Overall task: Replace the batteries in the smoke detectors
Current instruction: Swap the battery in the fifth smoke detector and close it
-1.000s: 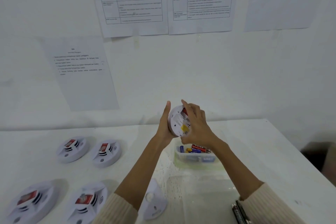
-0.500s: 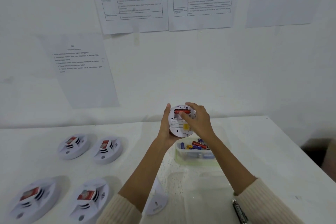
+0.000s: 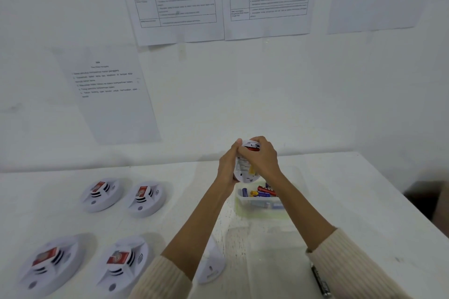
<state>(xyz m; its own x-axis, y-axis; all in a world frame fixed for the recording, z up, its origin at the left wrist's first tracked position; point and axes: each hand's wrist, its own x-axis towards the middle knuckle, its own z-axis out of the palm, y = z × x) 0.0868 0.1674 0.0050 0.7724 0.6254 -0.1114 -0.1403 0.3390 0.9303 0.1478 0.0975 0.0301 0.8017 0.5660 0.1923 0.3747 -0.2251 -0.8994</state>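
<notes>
I hold one smoke detector [image 3: 243, 173] up off the desk [image 3: 364, 201], above its back middle and in front of the wall, with its labelled back turned toward me. My left hand [image 3: 227, 167] grips its left edge, fingers curled behind it and the thumb up against the top rim. My right hand [image 3: 261, 158] is curled over the top of the detector, its fingers bent down onto the open battery slot, where a red battery [image 3: 254, 150] shows. I cannot tell whether my fingertips pinch that battery or only press on it. Just below my hands, on the desk, stands a clear tub [image 3: 257, 204] with loose batteries [image 3: 263, 192] in red, blue and yellow. My right forearm crosses over its right end. On the left part of the desk lie four more detectors, each with a red label on top: the back-left detector [image 3: 100, 194] and the back-right detector [image 3: 145, 198] sit just beside each other, and the front-left detector [image 3: 51, 264] and front-right detector [image 3: 121, 262] lie near the front edge. A white round cover [image 3: 211, 267] lies by the front edge, partly under my left forearm. A dark slim stick [image 3: 320, 281], too blurred to name, lies at the front edge beside my right sleeve. Printed sheets [image 3: 179, 0] hang on the wall.
</notes>
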